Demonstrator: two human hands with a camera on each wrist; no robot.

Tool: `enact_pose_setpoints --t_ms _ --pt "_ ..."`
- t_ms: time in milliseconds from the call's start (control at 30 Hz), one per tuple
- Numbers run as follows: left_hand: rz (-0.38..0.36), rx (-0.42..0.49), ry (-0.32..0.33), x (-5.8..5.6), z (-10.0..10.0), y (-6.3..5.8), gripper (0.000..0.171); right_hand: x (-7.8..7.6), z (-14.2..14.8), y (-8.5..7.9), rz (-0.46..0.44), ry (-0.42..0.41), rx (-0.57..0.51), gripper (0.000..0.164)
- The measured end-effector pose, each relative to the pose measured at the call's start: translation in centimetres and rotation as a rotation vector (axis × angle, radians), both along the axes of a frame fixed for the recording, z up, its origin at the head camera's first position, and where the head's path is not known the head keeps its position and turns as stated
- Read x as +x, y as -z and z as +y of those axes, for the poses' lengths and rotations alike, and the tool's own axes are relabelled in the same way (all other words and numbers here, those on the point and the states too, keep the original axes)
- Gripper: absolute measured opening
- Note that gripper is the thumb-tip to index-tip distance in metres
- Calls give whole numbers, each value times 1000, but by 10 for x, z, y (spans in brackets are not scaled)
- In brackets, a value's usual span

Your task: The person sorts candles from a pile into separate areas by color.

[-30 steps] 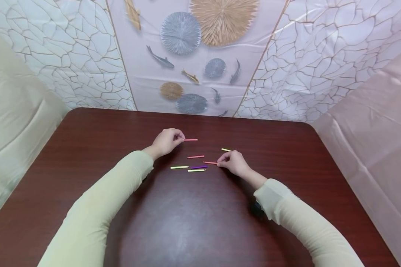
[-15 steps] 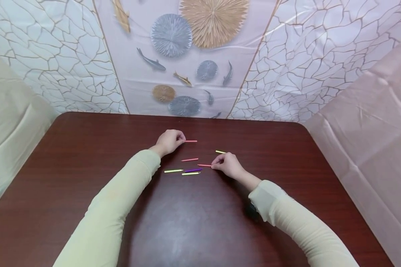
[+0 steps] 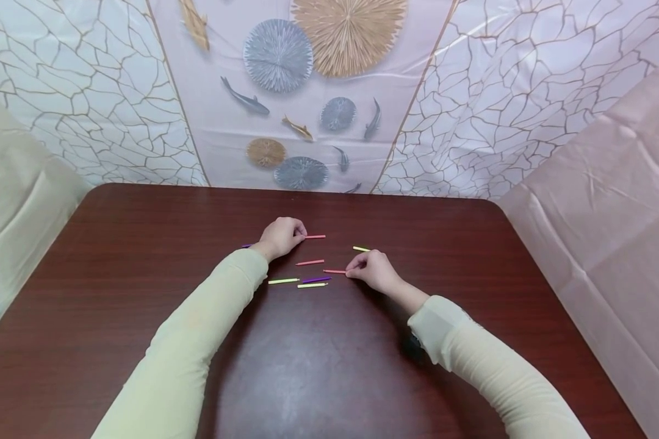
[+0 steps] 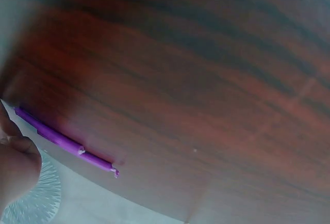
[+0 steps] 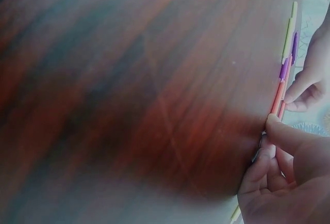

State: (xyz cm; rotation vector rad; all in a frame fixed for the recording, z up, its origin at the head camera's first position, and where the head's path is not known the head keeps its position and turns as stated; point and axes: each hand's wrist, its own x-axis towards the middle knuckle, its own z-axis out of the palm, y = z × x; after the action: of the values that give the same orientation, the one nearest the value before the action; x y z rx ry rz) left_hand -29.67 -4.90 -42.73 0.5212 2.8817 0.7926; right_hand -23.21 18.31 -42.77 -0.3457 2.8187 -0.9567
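My left hand (image 3: 282, 236) pinches a thin red candle (image 3: 316, 236) at its left end, and the candle points right, close over the table. Nearer to me, my right hand (image 3: 376, 272) pinches the right end of another red candle (image 3: 335, 271), between thumb and fingers. A third red candle (image 3: 310, 263) lies between the two hands. In front of it lie a purple candle (image 3: 316, 280) and two yellow-green candles, one at the left (image 3: 283, 281) and one nearer to me (image 3: 312, 285). In the left wrist view, purple candles (image 4: 62, 141) with short pale wicks lie near my fingers.
Behind my right hand lies a yellow-green candle (image 3: 360, 249). A purple candle's end (image 3: 246, 246) shows beyond my left wrist. Everything lies on a dark brown wooden table (image 3: 285, 366), with patterned cloth (image 3: 302, 122) hanging behind its far edge.
My left hand has moved a little right and towards me with its red candle, uncovering a purple candle's end. My right hand holds its place beside the other candles. The head view has shifted slightly.
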Motion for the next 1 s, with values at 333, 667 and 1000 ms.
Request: enact_pose_setpoints --t_ms 333,667,1000 --pt "-9 80 -6 0 -5 -8 15 0 -1 0 -2 0 4 7" --pt "3 334 56 17 -10 -16 14 -2 0 0 -6 3 11 7" --pt "-19 334 103 38 -21 -4 15 -1 -2 0 5 2 16 8"
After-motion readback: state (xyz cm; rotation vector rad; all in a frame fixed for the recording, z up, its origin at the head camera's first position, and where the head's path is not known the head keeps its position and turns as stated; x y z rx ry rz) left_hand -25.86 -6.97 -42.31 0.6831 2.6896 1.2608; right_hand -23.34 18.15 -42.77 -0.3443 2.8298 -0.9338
